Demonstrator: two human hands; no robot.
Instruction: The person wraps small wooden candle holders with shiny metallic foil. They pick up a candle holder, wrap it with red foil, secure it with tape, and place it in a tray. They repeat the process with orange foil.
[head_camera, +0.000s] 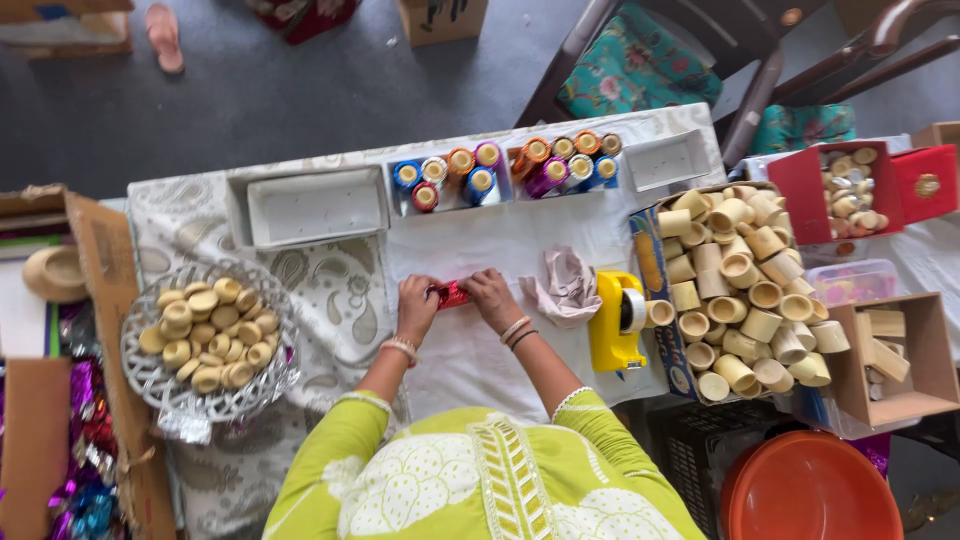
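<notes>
A small red piece (453, 294) is pinched between left hand (416, 303) and right hand (492, 295), pressed flat on the bench (470, 350), the yellow tape dispenser (614, 322) kept just right of the right hand.

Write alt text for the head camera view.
Seen from above, a person's left hand and right hand hold a small red shiny piece on a white-covered table, between a bowl of wooden caps and a yellow tape dispenser.
</notes>
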